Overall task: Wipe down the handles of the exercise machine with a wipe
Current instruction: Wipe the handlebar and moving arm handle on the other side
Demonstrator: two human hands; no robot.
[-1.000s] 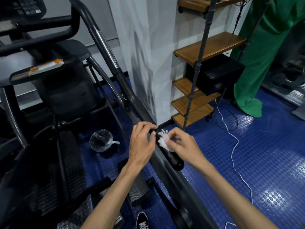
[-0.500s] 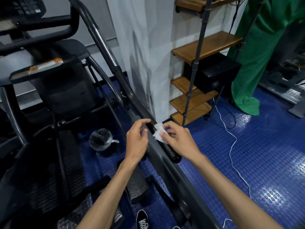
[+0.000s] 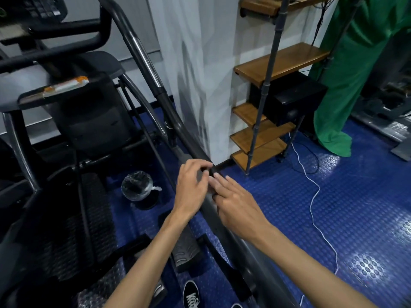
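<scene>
The single head-worn wide-angle camera is looking forward and steeply down from close above both forearms, facing along the machine's slanting handle bar (image 3: pixel 191 143) toward a white pillar (image 3: pixel 200 63), taking in blue floor (image 3: pixel 289 207) on the right.

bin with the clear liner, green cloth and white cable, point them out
bin (image 3: pixel 137 189), head view, on its clear liner
green cloth (image 3: pixel 347 70), head view, on its hanging folds
white cable (image 3: pixel 314 197), head view, mid-run on the blue floor
</scene>
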